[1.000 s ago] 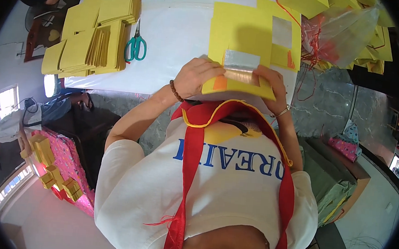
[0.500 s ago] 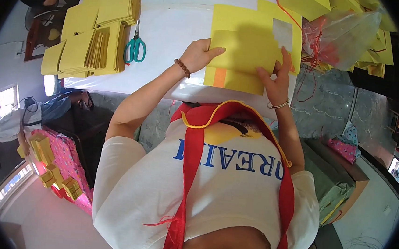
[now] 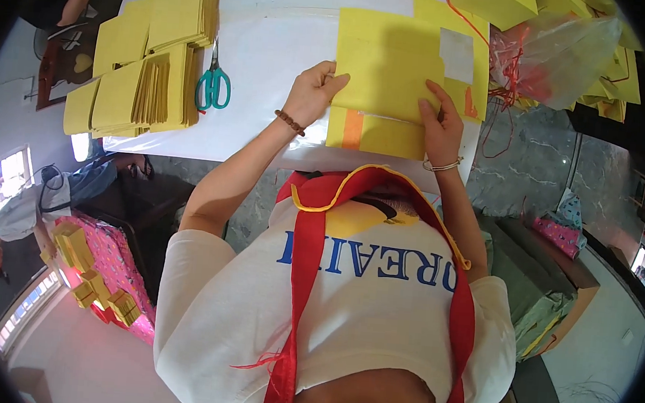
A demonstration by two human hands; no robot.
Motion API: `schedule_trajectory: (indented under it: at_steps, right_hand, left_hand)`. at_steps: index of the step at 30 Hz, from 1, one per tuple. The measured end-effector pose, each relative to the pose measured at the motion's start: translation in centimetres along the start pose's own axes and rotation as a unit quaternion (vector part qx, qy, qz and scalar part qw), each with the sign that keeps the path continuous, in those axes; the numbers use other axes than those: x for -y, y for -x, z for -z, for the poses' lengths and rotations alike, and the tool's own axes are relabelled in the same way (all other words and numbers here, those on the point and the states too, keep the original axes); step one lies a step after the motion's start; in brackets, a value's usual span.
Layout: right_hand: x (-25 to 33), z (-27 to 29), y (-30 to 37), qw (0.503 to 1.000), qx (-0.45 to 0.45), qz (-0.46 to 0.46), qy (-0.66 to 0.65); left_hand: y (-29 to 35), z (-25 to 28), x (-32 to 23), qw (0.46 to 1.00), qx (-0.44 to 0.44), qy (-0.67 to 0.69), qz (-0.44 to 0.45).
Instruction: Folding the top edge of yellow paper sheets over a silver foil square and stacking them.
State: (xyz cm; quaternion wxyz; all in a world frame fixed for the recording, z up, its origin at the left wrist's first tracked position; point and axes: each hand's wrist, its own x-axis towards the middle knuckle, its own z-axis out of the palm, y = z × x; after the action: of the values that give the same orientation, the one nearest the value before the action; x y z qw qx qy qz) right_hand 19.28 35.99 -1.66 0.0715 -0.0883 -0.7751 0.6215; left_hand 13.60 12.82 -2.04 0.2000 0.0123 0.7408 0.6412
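Note:
A yellow paper sheet (image 3: 385,74) lies at the table's near edge, over another yellow piece (image 3: 392,137) with an orange strip (image 3: 352,130). My left hand (image 3: 317,95) is closed on the sheet's left edge, thumb on top and the other fingers curled under or beside it. My right hand (image 3: 442,127) rests at the sheet's right edge with its thumb and forefinger stretched out, apart, over the paper. Its other fingers are partly hidden. Beyond it, more yellow paper (image 3: 479,62) shows, with a grey rectangle (image 3: 456,57) on it.
Teal-handled scissors (image 3: 213,87) lie left of my left hand, beside stacks of folded yellow paper (image 3: 178,12). At the right edge are a clear plastic bag (image 3: 561,54) and red string (image 3: 507,83). Another person's arm (image 3: 79,0) shows at the far left.
My right hand has shifted left, its forefinger now over the paper. The edge that crossed the middle of the yellow sheet no longer shows clearly. My left hand keeps its hold.

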Motion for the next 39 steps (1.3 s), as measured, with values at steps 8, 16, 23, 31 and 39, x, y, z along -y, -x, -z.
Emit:
schedule_trajectory:
  at_steps: [8,16,23,31,39]
  right_hand:
    - [1.5,-0.4,0.0,0.992,-0.036,-0.001,0.121]
    - [0.8,-0.5,-1.0,0.992,-0.034,-0.013,0.121]
    - [-0.1,-0.8,-1.0,0.994,-0.057,0.031,0.091]
    - [-0.1,-1.0,-0.9,0.989,-0.07,0.054,0.117]
    - [1.3,-0.6,-0.5,0.987,-0.04,0.005,0.154]
  left_hand:
    - [-0.3,-0.8,0.0,0.998,-0.065,-0.014,0.023]
    - [-0.3,-1.0,-1.1,0.991,-0.063,0.108,0.046]
    - [0.2,-0.2,-2.4,0.993,-0.121,0.011,0.015]
    - [-0.5,-4.5,-5.4,0.794,-0.067,-0.478,-0.37]
    - [-1.0,-4.9,-2.8,0.779,-0.027,-0.524,-0.345]
